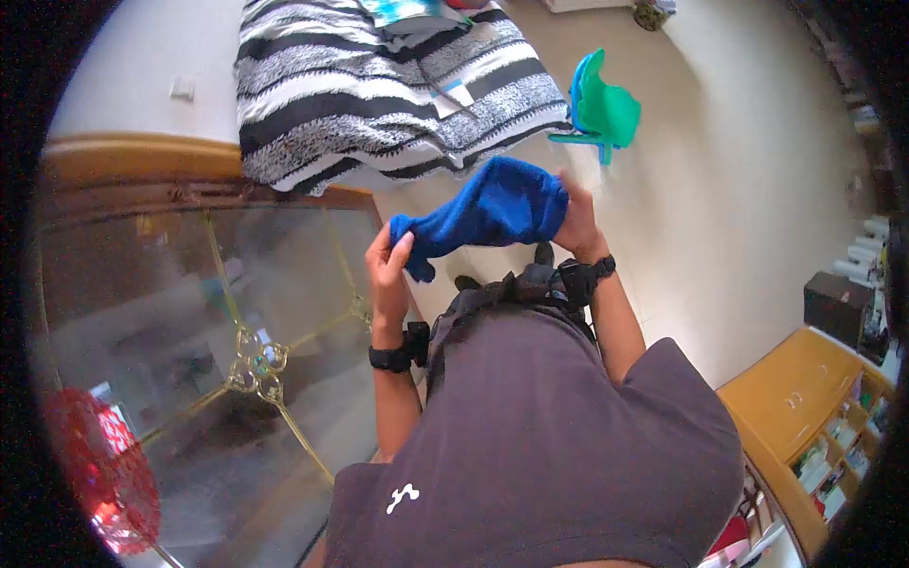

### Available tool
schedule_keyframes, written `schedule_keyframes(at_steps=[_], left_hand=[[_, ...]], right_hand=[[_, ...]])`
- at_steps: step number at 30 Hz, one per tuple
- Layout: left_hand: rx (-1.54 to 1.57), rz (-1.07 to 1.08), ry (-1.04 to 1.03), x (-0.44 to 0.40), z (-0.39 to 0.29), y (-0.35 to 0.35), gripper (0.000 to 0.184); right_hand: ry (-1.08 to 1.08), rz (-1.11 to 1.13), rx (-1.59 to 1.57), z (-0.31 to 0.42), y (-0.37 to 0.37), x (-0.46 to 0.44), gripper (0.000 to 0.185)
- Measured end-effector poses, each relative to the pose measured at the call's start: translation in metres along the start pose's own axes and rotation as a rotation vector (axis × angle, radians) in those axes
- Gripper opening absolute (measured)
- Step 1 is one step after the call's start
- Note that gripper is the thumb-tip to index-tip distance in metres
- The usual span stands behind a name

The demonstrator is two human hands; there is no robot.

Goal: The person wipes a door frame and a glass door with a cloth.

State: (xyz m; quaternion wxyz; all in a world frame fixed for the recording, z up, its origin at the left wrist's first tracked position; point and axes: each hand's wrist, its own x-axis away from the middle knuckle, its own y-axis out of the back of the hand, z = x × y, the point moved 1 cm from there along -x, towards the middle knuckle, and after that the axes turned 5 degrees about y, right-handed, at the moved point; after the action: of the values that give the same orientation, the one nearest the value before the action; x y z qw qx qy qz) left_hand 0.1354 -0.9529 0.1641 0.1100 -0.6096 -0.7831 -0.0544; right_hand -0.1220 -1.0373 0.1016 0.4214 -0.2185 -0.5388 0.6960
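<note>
A blue cloth garment [492,204] is stretched in the air between my two hands, in front of my waist. It is wide at its right end and narrows toward the left, where a short piece hangs down. The narrow end is pinched between the thumb and fingers of my left hand [386,263]. My right hand [578,222] grips the wide end, and some of its fingers are hidden by the cloth. I cannot make out exactly what kind of garment it is.
A striped black, white and grey cover [398,104] drapes over furniture ahead, with items on top. Beside it stands a small green chair [608,109]. A glass-paned wooden door [284,312] is at left, with a red shiny decoration [104,464]. A wooden cabinet [795,388] stands at right.
</note>
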Motion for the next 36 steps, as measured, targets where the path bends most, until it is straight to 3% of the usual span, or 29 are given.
schedule_keyframes(at_steps=[2,7,9,11,13,15,17,18,19,21,23,25,28,29,31,33,34,36], left_hand=[[-0.039,0.151,0.003,-0.015,0.002,-0.021,0.024],[-0.117,0.163,0.159,-0.036,0.016,-0.055,0.034],[-0.241,0.125,0.217,-0.044,0.023,-0.064,0.034],[-0.234,0.137,0.224,-0.053,0.03,-0.062,0.033],[-0.264,0.293,0.359,-0.054,0.018,-0.068,0.031],[-0.186,0.352,0.382,-0.063,0.014,-0.066,0.028],[-0.29,0.447,0.464,-0.071,0.017,-0.053,0.026],[-0.302,0.427,0.369,-0.075,0.013,-0.045,0.024],[-0.268,0.415,0.344,-0.078,0.011,-0.035,0.024],[-0.297,0.305,0.079,-0.085,0.003,-0.005,0.025],[-0.28,0.193,0.111,-0.084,-0.014,0.027,0.019],[-0.326,0.017,-0.246,-0.083,-0.006,0.055,0.015],[-0.356,-0.305,-0.359,-0.071,0.017,0.1,0.014],[-0.338,-0.358,-0.351,-0.063,0.021,0.115,0.014],[-0.297,-0.485,-0.106,-0.042,0.032,0.147,0.014],[-0.263,-0.583,-0.115,-0.021,0.048,0.175,0.015],[-0.136,-0.628,0.007,-0.009,0.056,0.188,0.017],[0.019,-0.707,0.142,0.014,0.069,0.205,0.019]], right_hand=[[-0.072,-0.097,0.327,0.02,0.023,0.006,0.052],[-0.075,-0.167,0.184,0.043,0.075,0.023,0.047],[-0.075,-0.247,0.196,0.05,0.09,0.026,0.037],[0.133,-0.266,0.622,0.048,0.099,0.025,0.041],[-0.056,-0.189,0.212,0.063,0.06,0.025,0.052],[-0.089,-0.117,0.353,0.06,0.04,0.021,0.065],[-0.106,-0.052,0.286,0.052,0.021,0.015,0.063],[-0.036,-0.066,0.47,0.044,0.012,0.013,0.063],[-0.052,-0.101,0.405,0.036,0.015,0.0,0.062],[-0.042,-0.112,0.4,0.019,0.015,-0.027,0.057],[-0.09,-0.084,0.567,0.013,-0.047,-0.047,0.049],[-0.187,-0.04,0.845,-0.004,-0.039,-0.077,0.044],[-0.348,-0.058,1.094,-0.026,-0.053,-0.109,0.039],[-0.387,-0.073,1.227,-0.033,-0.059,-0.118,0.036],[-0.391,0.008,1.219,-0.051,-0.025,-0.138,0.034],[-0.372,-0.037,1.206,-0.069,-0.027,-0.151,0.035],[-0.299,0.165,1.399,-0.077,-0.026,-0.156,0.037],[-0.39,0.123,1.243,-0.106,-0.029,-0.178,0.037]])
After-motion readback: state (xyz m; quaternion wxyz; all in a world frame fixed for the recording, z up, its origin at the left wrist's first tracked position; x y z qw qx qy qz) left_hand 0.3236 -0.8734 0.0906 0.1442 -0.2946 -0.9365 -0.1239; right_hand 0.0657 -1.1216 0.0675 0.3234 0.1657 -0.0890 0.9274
